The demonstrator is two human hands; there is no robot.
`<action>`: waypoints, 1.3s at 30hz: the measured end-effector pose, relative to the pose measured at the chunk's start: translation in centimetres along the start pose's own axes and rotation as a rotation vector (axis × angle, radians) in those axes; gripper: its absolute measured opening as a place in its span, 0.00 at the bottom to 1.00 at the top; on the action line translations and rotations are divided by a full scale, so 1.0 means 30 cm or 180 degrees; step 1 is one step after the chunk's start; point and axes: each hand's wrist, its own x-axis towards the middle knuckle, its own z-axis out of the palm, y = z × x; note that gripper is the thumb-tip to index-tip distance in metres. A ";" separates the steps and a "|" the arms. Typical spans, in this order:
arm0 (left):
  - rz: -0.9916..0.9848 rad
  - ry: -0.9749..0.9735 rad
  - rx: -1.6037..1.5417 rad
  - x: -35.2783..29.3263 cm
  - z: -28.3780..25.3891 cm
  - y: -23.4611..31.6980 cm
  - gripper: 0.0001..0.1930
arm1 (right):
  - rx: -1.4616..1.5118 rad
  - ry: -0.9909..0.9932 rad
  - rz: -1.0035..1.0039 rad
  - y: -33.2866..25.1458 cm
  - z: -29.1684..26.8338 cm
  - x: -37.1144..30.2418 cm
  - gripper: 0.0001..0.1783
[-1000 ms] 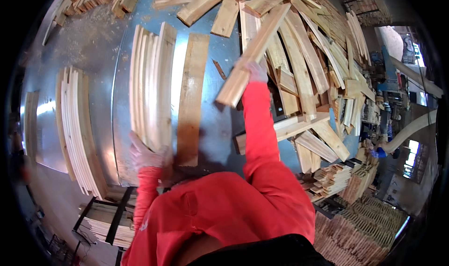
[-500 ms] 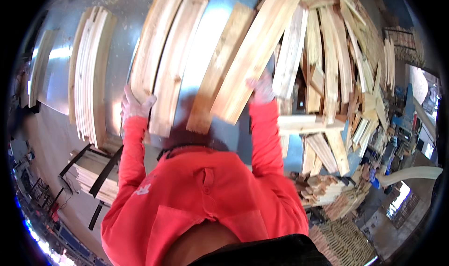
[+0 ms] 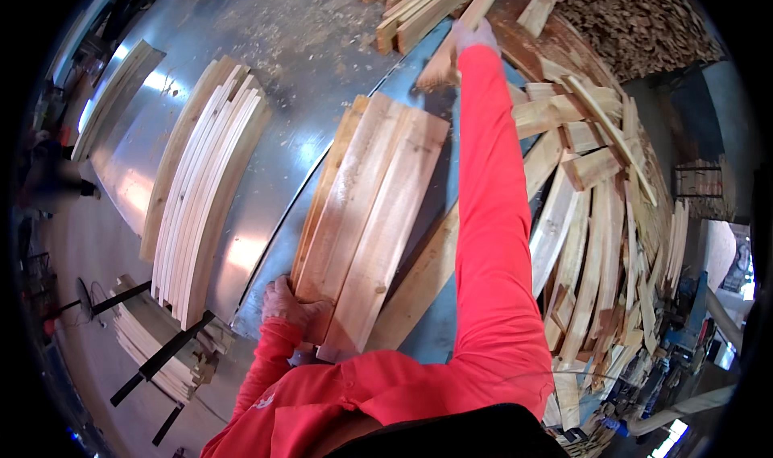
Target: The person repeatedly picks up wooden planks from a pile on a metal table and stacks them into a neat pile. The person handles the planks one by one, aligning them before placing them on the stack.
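Observation:
Several wooden boards (image 3: 366, 216) lie side by side, partly overlapping, on the metal table in front of me. My left hand (image 3: 291, 305) is closed on their near left corner, thumb over the top and fingers at the side. Stretched far forward, my right hand (image 3: 477, 36) grips a narrow wooden board (image 3: 439, 63) by the table's far right part; its fingers are partly hidden. Under my right forearm a slanted board (image 3: 423, 285) runs out beside the boards at my left hand.
To the left stands a row of pale planks (image 3: 205, 192) on the metal table (image 3: 282, 72), with a smaller group (image 3: 117, 96) beyond. A jumbled heap of boards (image 3: 588, 241) fills the right side. Stacked timber (image 3: 431, 11) lies at the far edge, near a wood-chip pile (image 3: 636, 15).
My right hand has gone far forward from the wide slanted board to a narrow one. The boards by my left hand now lie together. My view has shifted, showing more of the table's far side.

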 end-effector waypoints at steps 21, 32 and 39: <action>0.1615 -0.0001 -0.0189 -0.102 -0.054 -0.068 0.45 | -0.0182 -0.1746 0.1192 0.129 -0.134 -1.358 0.54; 0.1062 0.0670 0.0864 -0.171 0.037 0.001 0.60 | 0.1582 -0.1688 0.1928 0.414 0.028 -1.361 0.26; 0.1386 -0.3849 -0.5833 -0.140 -0.093 -0.093 0.31 | 0.4103 -0.2287 0.2160 0.267 -0.039 -1.591 0.32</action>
